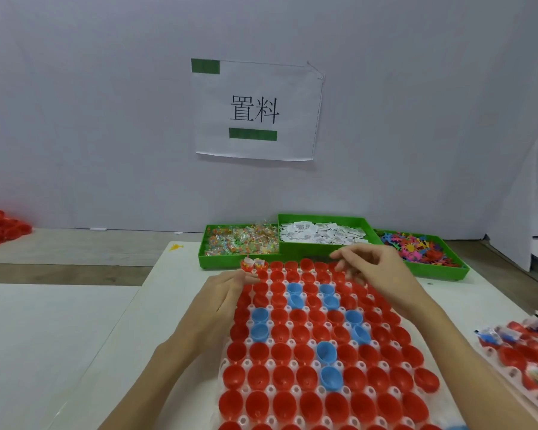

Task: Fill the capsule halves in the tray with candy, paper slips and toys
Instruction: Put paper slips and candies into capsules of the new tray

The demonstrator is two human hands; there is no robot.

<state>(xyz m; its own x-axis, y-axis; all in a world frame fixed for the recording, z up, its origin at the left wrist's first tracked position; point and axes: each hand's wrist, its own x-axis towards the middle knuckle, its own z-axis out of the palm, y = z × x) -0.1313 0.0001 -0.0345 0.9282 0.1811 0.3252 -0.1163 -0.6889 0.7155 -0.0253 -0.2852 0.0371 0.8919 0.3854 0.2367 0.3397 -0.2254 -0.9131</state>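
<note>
A white tray [246,364] of red and several blue capsule halves lies in front of me. Two halves at its far left corner [253,264] hold candy and a paper slip; the other halves in view look empty. My left hand [224,293] lies at the tray's far left edge, fingertips close together just below those filled halves. Whether they pinch anything is hidden. My right hand [376,268] hovers over the tray's far right rows with fingers loosely curled and nothing visible in them. Behind the tray are green bins of candy [243,243], paper slips [320,234] and toys [416,250].
A second tray [522,352] with filled red halves sits at the right edge. A heap of red capsule halves [0,228] lies far left. A small yellow toy [175,247] rests on the white table. A wall with a paper sign stands behind.
</note>
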